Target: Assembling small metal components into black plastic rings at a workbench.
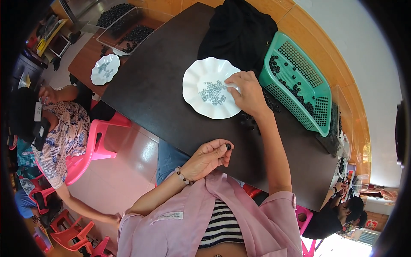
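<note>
A round black piece (pixel 228 146) is pinched in the left hand (pixel 208 157), the fingers of the right hand (pixel 249 93) are slightly parted at the scalloped plate (pixel 195 75), their grip being unclear, and many clear pieces (pixel 212 93) and basketed black pieces (pixel 308 106) seem left unworked.

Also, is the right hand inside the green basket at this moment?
No, the right hand has its fingertips at the right part of the white plate, not inside the green basket.

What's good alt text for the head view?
A person's right hand is over a scalloped white plate of small clear pieces on a dark table; the left hand holds a black piece. At right, a green basket holds black pieces.
</note>
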`<action>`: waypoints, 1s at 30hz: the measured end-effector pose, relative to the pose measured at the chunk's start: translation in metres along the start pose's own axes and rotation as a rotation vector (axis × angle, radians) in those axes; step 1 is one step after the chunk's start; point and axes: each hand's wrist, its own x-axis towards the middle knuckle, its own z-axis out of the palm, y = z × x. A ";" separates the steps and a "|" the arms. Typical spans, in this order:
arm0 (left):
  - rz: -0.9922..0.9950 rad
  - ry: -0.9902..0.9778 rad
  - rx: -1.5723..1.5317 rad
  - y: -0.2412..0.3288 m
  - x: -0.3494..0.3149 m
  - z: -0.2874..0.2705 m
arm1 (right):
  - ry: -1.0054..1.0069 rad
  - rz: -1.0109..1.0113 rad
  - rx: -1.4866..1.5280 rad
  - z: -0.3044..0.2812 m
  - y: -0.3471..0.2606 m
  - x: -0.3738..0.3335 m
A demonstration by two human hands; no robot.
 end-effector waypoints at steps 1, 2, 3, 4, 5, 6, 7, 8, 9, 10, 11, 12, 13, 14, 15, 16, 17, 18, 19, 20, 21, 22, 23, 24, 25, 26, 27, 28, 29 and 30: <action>0.000 0.001 0.000 0.000 0.000 0.000 | 0.000 0.000 0.001 0.000 -0.001 0.000; 0.001 0.002 -0.002 0.000 0.000 0.000 | -0.047 -0.005 -0.052 0.001 -0.001 0.000; 0.000 0.002 -0.004 0.000 -0.001 0.000 | -0.093 -0.010 -0.106 0.001 -0.002 0.000; 0.000 0.003 -0.004 0.000 -0.001 0.001 | -0.094 -0.010 -0.105 0.000 -0.002 0.001; -0.002 0.006 -0.005 0.001 -0.001 0.002 | -0.080 -0.001 -0.096 -0.001 -0.002 0.002; -0.005 0.010 -0.006 0.002 -0.002 0.003 | -0.066 0.009 -0.088 -0.003 -0.002 0.002; -0.004 0.012 -0.007 0.002 -0.002 0.004 | -0.068 0.008 -0.086 -0.005 -0.003 0.004; -0.005 0.011 -0.010 0.003 -0.003 0.004 | -0.011 0.013 -0.057 -0.008 -0.005 0.006; -0.006 0.009 -0.012 0.003 -0.003 0.005 | 0.045 0.018 -0.029 -0.010 -0.007 0.008; -0.007 0.011 -0.015 0.004 -0.003 0.005 | 0.043 0.019 -0.028 -0.012 -0.009 0.009; -0.005 0.009 -0.009 0.004 -0.003 0.006 | 0.053 0.022 -0.013 -0.013 -0.011 0.009; -0.004 0.008 -0.004 0.004 -0.003 0.006 | 0.064 0.025 0.003 -0.014 -0.013 0.009; -0.007 0.006 -0.004 0.004 -0.003 0.006 | 0.064 0.028 0.001 -0.012 -0.009 0.006; -0.010 0.008 -0.005 0.004 -0.003 0.005 | 0.042 0.029 -0.043 -0.007 -0.003 0.002; -0.013 0.010 -0.006 0.004 -0.002 0.005 | 0.019 0.031 -0.086 -0.006 0.001 -0.001; -0.011 0.013 -0.008 0.005 -0.003 0.006 | 0.017 0.030 -0.084 -0.007 0.002 -0.001; -0.011 0.010 -0.011 0.005 -0.002 0.007 | 0.029 0.051 -0.059 -0.010 0.002 -0.003; -0.012 0.007 -0.014 0.006 -0.002 0.008 | 0.041 0.073 -0.034 -0.011 0.002 -0.002; -0.013 0.010 -0.016 0.006 -0.003 0.008 | 0.039 0.075 -0.033 -0.011 0.001 -0.002; -0.016 0.011 -0.017 0.007 -0.003 0.009 | 0.027 0.071 -0.033 -0.012 0.000 -0.001; -0.019 0.012 -0.019 0.007 -0.003 0.009 | 0.015 0.068 -0.034 -0.012 0.000 -0.001; -0.020 0.013 -0.020 0.008 -0.003 0.010 | 0.014 0.070 -0.033 -0.011 0.000 -0.001; -0.018 0.015 -0.017 0.008 -0.003 0.010 | -0.003 0.074 -0.022 -0.011 -0.001 0.000; -0.017 0.017 -0.014 0.009 -0.003 0.010 | -0.019 0.078 -0.011 -0.012 -0.001 -0.001; -0.017 0.019 -0.015 0.009 -0.003 0.010 | -0.020 0.078 -0.010 -0.012 -0.002 -0.001; -0.021 0.018 -0.020 0.009 -0.002 0.010 | -0.038 0.081 -0.016 -0.013 -0.003 -0.002; -0.025 0.016 -0.026 0.009 -0.002 0.010 | -0.055 0.083 -0.023 -0.014 -0.004 -0.003; -0.025 0.018 -0.027 0.009 -0.002 0.010 | -0.057 0.084 -0.022 -0.016 -0.006 -0.003; -0.023 0.018 -0.023 0.009 -0.003 0.010 | -0.093 0.074 -0.024 -0.017 -0.008 -0.004; -0.020 0.018 -0.020 0.010 -0.003 0.010 | -0.128 0.065 -0.026 -0.018 -0.009 -0.005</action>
